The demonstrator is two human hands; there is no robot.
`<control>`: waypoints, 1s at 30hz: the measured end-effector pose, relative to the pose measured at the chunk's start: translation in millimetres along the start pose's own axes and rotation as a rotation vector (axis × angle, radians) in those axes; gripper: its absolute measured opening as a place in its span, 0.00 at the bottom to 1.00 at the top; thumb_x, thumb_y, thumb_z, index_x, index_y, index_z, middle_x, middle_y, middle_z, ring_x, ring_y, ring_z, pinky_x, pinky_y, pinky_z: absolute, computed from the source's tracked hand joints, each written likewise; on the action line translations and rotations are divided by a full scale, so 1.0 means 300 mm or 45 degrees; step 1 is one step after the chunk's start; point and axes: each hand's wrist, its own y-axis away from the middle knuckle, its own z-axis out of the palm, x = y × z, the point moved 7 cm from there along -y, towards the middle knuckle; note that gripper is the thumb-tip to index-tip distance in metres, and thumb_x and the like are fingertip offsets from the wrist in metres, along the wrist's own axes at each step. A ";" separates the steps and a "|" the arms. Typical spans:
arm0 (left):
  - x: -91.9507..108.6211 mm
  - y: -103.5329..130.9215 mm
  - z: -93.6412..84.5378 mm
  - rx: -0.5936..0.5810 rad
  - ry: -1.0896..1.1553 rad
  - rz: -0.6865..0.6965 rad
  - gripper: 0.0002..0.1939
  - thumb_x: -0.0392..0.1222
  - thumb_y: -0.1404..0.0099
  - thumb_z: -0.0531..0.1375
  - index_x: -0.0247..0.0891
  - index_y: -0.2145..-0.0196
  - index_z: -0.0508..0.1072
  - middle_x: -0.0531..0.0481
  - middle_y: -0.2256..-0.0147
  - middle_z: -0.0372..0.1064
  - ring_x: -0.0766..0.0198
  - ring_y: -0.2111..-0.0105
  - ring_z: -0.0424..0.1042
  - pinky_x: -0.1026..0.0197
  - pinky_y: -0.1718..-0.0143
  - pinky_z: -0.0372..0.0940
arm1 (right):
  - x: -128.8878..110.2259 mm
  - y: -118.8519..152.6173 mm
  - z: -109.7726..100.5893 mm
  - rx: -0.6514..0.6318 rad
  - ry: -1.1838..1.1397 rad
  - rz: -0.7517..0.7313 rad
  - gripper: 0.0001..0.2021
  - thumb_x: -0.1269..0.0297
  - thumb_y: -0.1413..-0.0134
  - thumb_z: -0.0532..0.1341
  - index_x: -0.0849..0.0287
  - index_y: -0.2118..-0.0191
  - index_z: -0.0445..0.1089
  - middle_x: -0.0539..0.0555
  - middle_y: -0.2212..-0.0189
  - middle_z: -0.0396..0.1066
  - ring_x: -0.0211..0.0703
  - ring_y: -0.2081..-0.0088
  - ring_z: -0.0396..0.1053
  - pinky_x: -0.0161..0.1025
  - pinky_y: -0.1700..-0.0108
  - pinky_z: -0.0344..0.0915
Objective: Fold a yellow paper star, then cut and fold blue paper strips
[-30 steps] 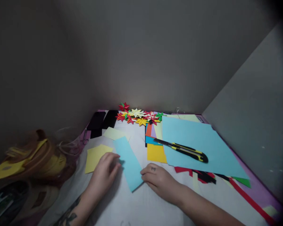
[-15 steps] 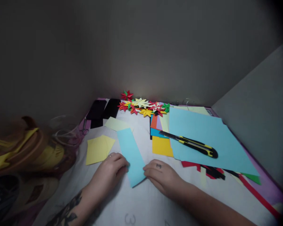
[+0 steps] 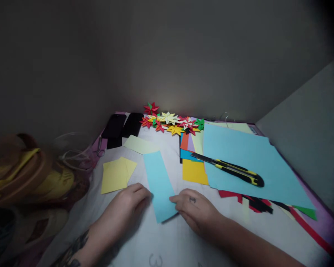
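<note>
A light blue paper strip [image 3: 160, 185] lies at a slant between my hands, its near right corner slightly raised. My left hand [image 3: 136, 200] is at its left edge with fingers curled together; the fingertips are partly hidden. My right hand [image 3: 195, 207] pinches the strip's lower right edge with its closed fingers. Yellow paper squares [image 3: 114, 175] lie beyond my left hand, and a pale green paper [image 3: 140, 144] sits behind the strip's far end. To the right, a yellow and black box cutter [image 3: 233, 170] rests on large light blue sheets [image 3: 247, 152].
Folded paper stars [image 3: 169, 120] line the far edge. Dark phone-like objects [image 3: 114, 126] and scissors [image 3: 100, 148] lie at the back left. Colored papers [image 3: 195, 172] and red and black scraps [image 3: 256, 204] are at right. A bag-like object [image 3: 41, 174] stands at left.
The view has shifted slightly, so most things appear a little further right. My right index fingertip now rests more over the blue strip. Both hands stay at its edges.
</note>
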 end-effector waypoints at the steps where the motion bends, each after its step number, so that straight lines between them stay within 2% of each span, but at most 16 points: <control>1: -0.003 0.002 0.003 -0.009 -0.005 -0.003 0.07 0.34 0.36 0.54 0.41 0.66 0.72 0.52 0.67 0.69 0.64 0.66 0.69 0.63 0.65 0.62 | 0.000 0.000 -0.011 0.036 -0.021 0.012 0.13 0.76 0.46 0.53 0.57 0.57 0.68 0.56 0.62 0.74 0.42 0.64 0.71 0.39 0.61 0.70; 6: 0.024 0.015 0.013 0.072 -0.110 0.177 0.09 0.33 0.37 0.55 0.41 0.61 0.72 0.52 0.68 0.70 0.65 0.68 0.69 0.64 0.67 0.63 | -0.004 -0.002 -0.038 0.118 -0.186 0.012 0.14 0.75 0.45 0.54 0.54 0.55 0.67 0.55 0.61 0.75 0.41 0.63 0.73 0.38 0.60 0.70; 9: 0.039 0.022 0.014 0.141 -0.174 0.287 0.10 0.32 0.37 0.54 0.40 0.61 0.72 0.50 0.69 0.70 0.64 0.69 0.69 0.64 0.68 0.63 | -0.017 -0.012 -0.045 0.114 -0.272 -0.016 0.16 0.76 0.46 0.54 0.53 0.53 0.66 0.54 0.62 0.75 0.41 0.63 0.73 0.38 0.60 0.70; 15: 0.066 0.022 0.002 0.189 -0.260 0.373 0.10 0.32 0.36 0.53 0.39 0.63 0.72 0.50 0.71 0.69 0.65 0.71 0.67 0.65 0.71 0.61 | -0.037 -0.018 -0.044 0.065 -0.299 -0.053 0.15 0.77 0.46 0.54 0.55 0.55 0.64 0.56 0.62 0.74 0.41 0.62 0.72 0.37 0.59 0.70; 19: 0.082 0.020 0.006 0.184 -0.340 0.389 0.10 0.31 0.37 0.52 0.38 0.68 0.72 0.51 0.74 0.67 0.66 0.74 0.65 0.66 0.74 0.58 | -0.014 -0.005 -0.027 0.079 -0.354 0.009 0.15 0.77 0.46 0.54 0.54 0.55 0.64 0.55 0.61 0.73 0.40 0.60 0.71 0.38 0.57 0.70; 22: 0.083 0.019 0.011 0.171 -0.333 0.372 0.10 0.31 0.37 0.53 0.38 0.72 0.72 0.51 0.75 0.66 0.67 0.74 0.65 0.65 0.75 0.56 | 0.004 0.000 -0.001 0.030 -0.397 0.043 0.15 0.77 0.48 0.53 0.55 0.56 0.64 0.54 0.62 0.72 0.39 0.60 0.70 0.38 0.57 0.69; 30: 0.099 0.012 0.004 0.158 -0.298 0.378 0.09 0.33 0.38 0.56 0.39 0.73 0.73 0.51 0.75 0.66 0.64 0.71 0.64 0.63 0.70 0.58 | -0.007 -0.014 0.011 -0.067 -0.306 -0.047 0.14 0.80 0.53 0.52 0.55 0.62 0.64 0.54 0.64 0.72 0.40 0.62 0.68 0.38 0.60 0.67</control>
